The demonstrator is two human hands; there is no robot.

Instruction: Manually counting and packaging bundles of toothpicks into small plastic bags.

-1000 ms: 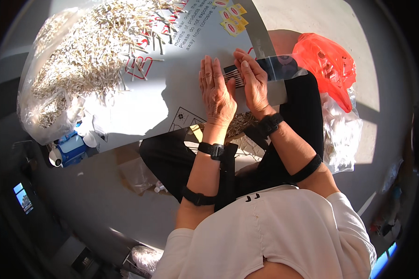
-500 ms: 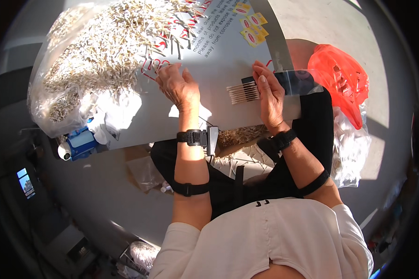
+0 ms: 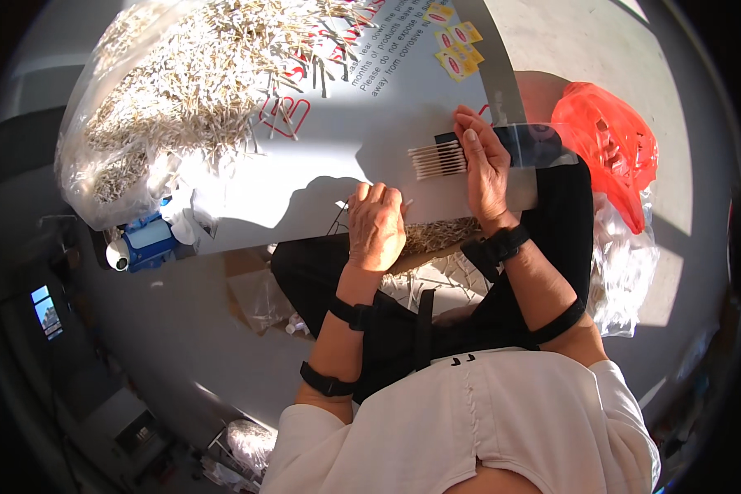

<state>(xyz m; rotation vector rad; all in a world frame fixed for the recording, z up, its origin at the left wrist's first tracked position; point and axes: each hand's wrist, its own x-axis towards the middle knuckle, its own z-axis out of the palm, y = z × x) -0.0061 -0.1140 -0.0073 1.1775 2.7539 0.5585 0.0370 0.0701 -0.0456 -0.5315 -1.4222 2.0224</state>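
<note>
My left hand (image 3: 377,224) is closed at the table's near edge, its fingers curled down. A small white tip, apparently of a cotton swab (image 3: 410,202), pokes out beside its thumb. To the right, my right hand (image 3: 487,169) stands on edge with its fingers together. Its thumb side and palm press on the right ends of a row of cotton swabs (image 3: 435,160) lying side by side. Beneath that hand, a dark strip and a clear plastic bag (image 3: 543,144) reach past the table's right edge. A big heap of loose cotton swabs (image 3: 189,82) fills the table's far left.
Several yellow cards (image 3: 459,51) lie at the far right of the printed tabletop (image 3: 255,193). A red plastic bag (image 3: 605,148) is right of the table, above a clear bag (image 3: 622,263). A blue and white object (image 3: 146,243) sits by the left corner. More swabs (image 3: 436,276) lie below, between my legs.
My left hand has come back from near the heap, toward me and to the right, and its fingers have closed. The right hand stays by the row of swabs.
</note>
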